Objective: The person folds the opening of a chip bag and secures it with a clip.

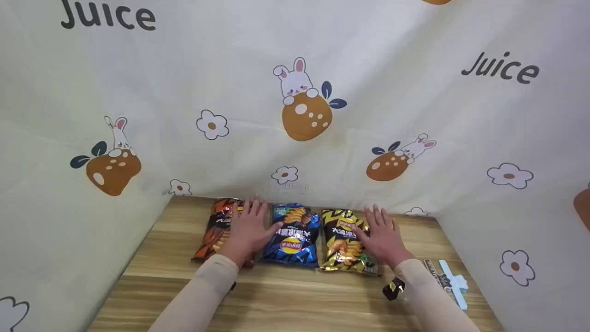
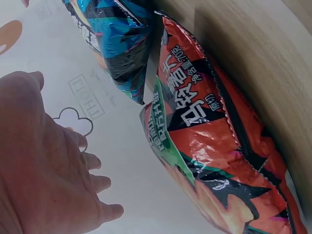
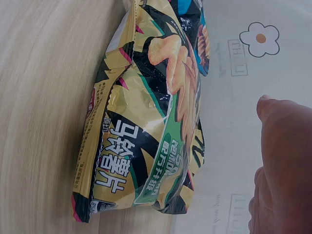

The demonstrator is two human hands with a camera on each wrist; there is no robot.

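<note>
Three chip bags lie side by side on the wooden table: a red bag (image 1: 214, 237), a blue bag (image 1: 292, 235) and a gold bag (image 1: 343, 240). My left hand (image 1: 249, 230) is spread above the red bag and hides its right part; the left wrist view shows a gap between that hand (image 2: 44, 165) and the red bag (image 2: 214, 141). Over the right edge of the gold bag is my right hand (image 1: 385, 237), fingers extended. In the right wrist view the hand (image 3: 285, 161) appears apart from the gold bag (image 3: 146, 122). Neither hand holds anything.
By the right forearm lie a small dark shiny item (image 1: 393, 289), a light blue clip (image 1: 454, 283) and a dark patterned clip-like piece (image 1: 435, 272). A small dark tip (image 1: 233, 287) shows beside the left forearm. A printed white cloth (image 1: 239, 157) surrounds the table.
</note>
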